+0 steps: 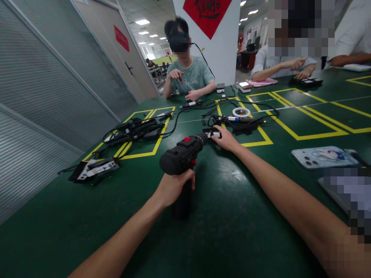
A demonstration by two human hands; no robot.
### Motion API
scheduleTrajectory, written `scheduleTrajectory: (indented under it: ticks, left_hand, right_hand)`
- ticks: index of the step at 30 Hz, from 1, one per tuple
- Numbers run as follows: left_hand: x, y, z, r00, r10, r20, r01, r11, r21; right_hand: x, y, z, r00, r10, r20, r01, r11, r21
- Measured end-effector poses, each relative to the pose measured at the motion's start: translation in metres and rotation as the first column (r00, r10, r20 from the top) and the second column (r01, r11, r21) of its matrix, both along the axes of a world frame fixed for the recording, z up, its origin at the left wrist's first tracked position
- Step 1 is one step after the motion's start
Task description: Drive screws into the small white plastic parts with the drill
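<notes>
My left hand [175, 186] is wrapped round the grip of a black cordless drill [181, 156] with red buttons. The drill lies level above the green table [232, 216], its chuck pointing forward and right. At its front end, my right hand [226, 139] presses a small black and white piece [215, 134] between thumb and fingers, close to the table top. The drill's tip reaches this piece, but whether a bit sits in it I cannot tell. Just beyond my right hand lie a soldering iron [237, 120] and black cables.
Tangled black cables and adapters [136, 131] lie at the left within yellow tape. A tape roll [241, 112] rests behind the soldering iron. A phone [321, 156] lies at the right. Across the table sits a person in a headset [191, 71]; another person's hands [301, 69] work farther right.
</notes>
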State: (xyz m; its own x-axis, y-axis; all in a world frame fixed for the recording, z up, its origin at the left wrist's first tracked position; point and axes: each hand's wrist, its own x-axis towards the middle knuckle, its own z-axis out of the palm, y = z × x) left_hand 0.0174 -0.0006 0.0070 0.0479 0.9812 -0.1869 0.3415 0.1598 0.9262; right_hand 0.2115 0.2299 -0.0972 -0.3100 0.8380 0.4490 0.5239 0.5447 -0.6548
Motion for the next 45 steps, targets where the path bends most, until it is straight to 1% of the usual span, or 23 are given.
scheduleTrajectory:
  ticks: [2,5,8,13,17,20,23,26,28,29,31,33,36,39,41,43,45]
  left_hand:
    - [-0.001,0.0,0.0,1.0,0.009,0.02,-0.009,1.0,-0.01]
    - [-0.001,0.001,0.0,1.0,0.01,0.023,-0.01,1.0,-0.016]
    - [0.0,0.0,0.0,0.999,0.017,0.033,-0.016,1.0,-0.02]
    - [0.0,-0.001,-0.001,0.998,0.034,0.051,-0.033,0.999,-0.009]
    - [-0.003,-0.002,0.0,1.0,-0.017,0.008,0.017,1.0,-0.003]
    - [-0.006,-0.003,-0.001,0.997,-0.058,-0.046,0.059,0.998,0.022]
    - [-0.008,-0.006,-0.002,0.996,-0.071,-0.049,0.073,0.996,0.043]
    - [-0.012,-0.01,0.002,0.993,-0.095,-0.071,0.099,0.994,0.046]
    - [-0.016,-0.013,0.008,0.984,-0.092,-0.153,0.104,0.992,0.07]
    - [-0.017,-0.014,0.012,0.974,-0.106,-0.202,0.126,0.988,0.089]
    - [-0.017,-0.017,0.019,0.94,-0.169,-0.295,0.212,0.97,0.121]
    - [-0.013,-0.021,0.022,0.884,-0.258,-0.39,0.328,0.937,0.122]
    - [-0.001,-0.03,0.017,0.766,-0.335,-0.548,0.442,0.894,0.073]
    - [0.014,-0.037,0.006,0.639,-0.41,-0.651,0.536,0.844,-0.006]
    - [0.021,-0.039,0.0,0.578,-0.445,-0.684,0.583,0.811,-0.034]
    - [0.026,-0.04,-0.002,0.541,-0.468,-0.699,0.622,0.782,-0.042]
    - [0.027,-0.042,0.0,0.518,-0.491,-0.7,0.647,0.76,-0.055]
  right_hand:
    - [0.0,-0.003,0.002,0.999,-0.021,-0.029,0.023,0.999,0.045]
    - [0.001,-0.009,0.007,0.996,-0.044,-0.074,0.056,0.983,0.176]
    - [-0.001,-0.016,0.013,0.998,-0.023,-0.064,0.039,0.967,0.251]
    - [-0.005,-0.021,0.016,1.0,0.004,-0.025,0.003,0.963,0.271]
    - [-0.004,-0.021,0.016,0.999,-0.004,-0.043,0.016,0.955,0.296]
    - [-0.004,-0.022,0.018,0.999,-0.008,-0.044,0.02,0.96,0.28]
    - [-0.004,-0.025,0.02,0.999,-0.009,-0.046,0.021,0.961,0.274]
    - [0.0,-0.025,0.02,0.997,-0.044,-0.071,0.062,0.959,0.278]
    - [0.006,-0.021,0.018,0.99,-0.101,-0.103,0.125,0.954,0.271]
    - [0.01,-0.019,0.017,0.983,-0.136,-0.121,0.164,0.95,0.266]
    - [0.019,-0.012,0.013,0.967,-0.202,-0.153,0.236,0.937,0.256]
    - [0.027,-0.005,0.009,0.947,-0.255,-0.193,0.297,0.927,0.228]
    - [0.033,0.003,0.004,0.922,-0.299,-0.245,0.34,0.93,0.142]
    - [0.034,0.005,0.002,0.915,-0.307,-0.262,0.336,0.939,0.073]
    - [0.033,0.005,0.002,0.923,-0.286,-0.258,0.312,0.948,0.065]
    - [0.032,0.005,0.002,0.934,-0.256,-0.251,0.283,0.956,0.078]
    - [0.031,0.005,0.001,0.941,-0.234,-0.245,0.262,0.961,0.089]
